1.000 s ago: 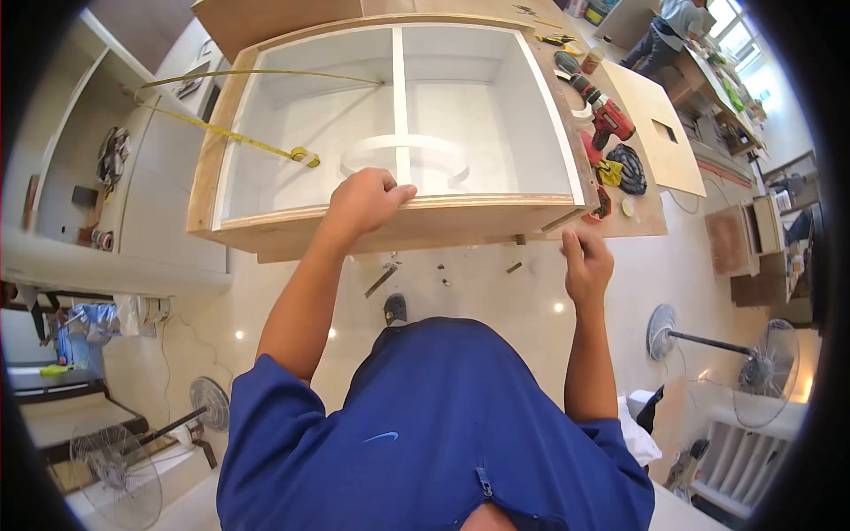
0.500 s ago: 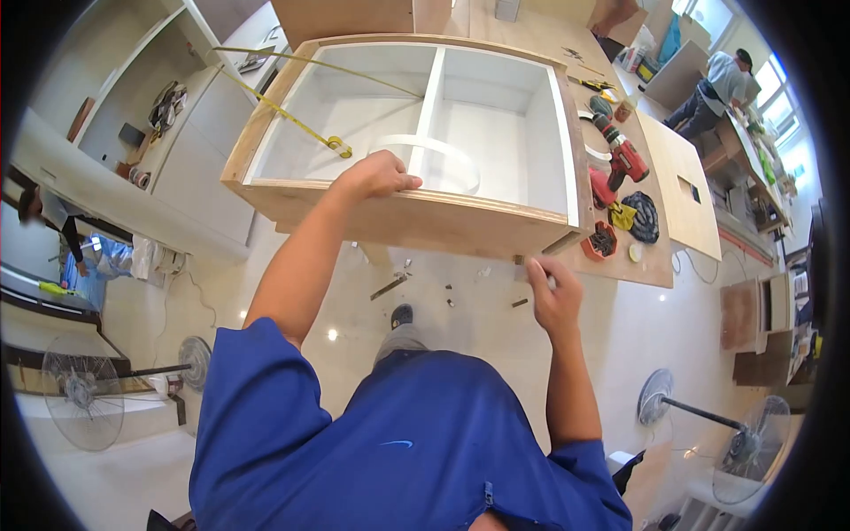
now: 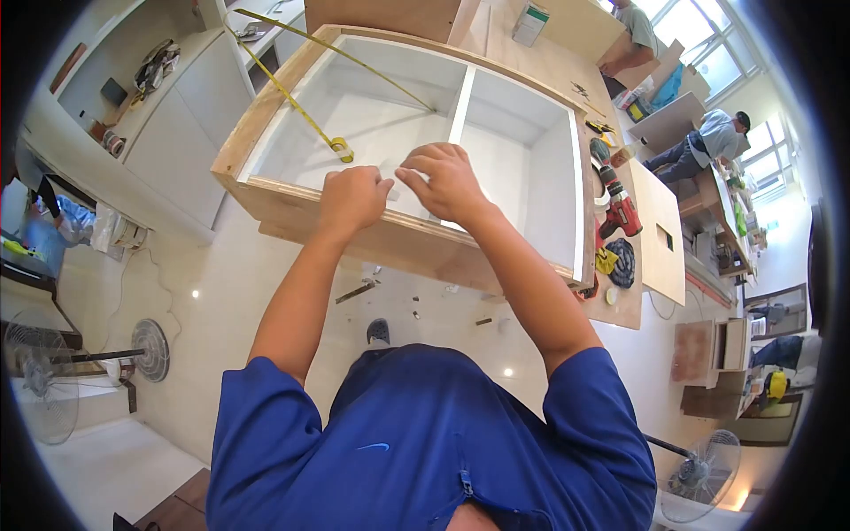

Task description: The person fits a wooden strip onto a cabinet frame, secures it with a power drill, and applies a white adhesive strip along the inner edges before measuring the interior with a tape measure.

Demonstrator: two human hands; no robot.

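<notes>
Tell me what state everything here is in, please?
cabinet, lying open side up on the bench.
tape measure, pulled out across the cabinet.
red drill, lying on the bench.
left hand, curled over the cabinet's front edge.
right hand, fingers bent at that edge.

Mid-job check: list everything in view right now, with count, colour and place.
cabinet: 1, wood outside, white inside, centre, open side up, one divider
tape: 1, yellow, stretched over cabinet's left bay
white piece: 1, between the grips, kind unclear
drill: 1, red and black, right of cabinet
panel: 1, light wood, square cut-out, right of drill
box: 1, white and green, top
scraps: several, floor below cabinet
fans: 3, grey, floor left and lower right
people: 2, far top right
left grip: curled at cabinet's front edge
right grip: beside it, hold unclear
</notes>
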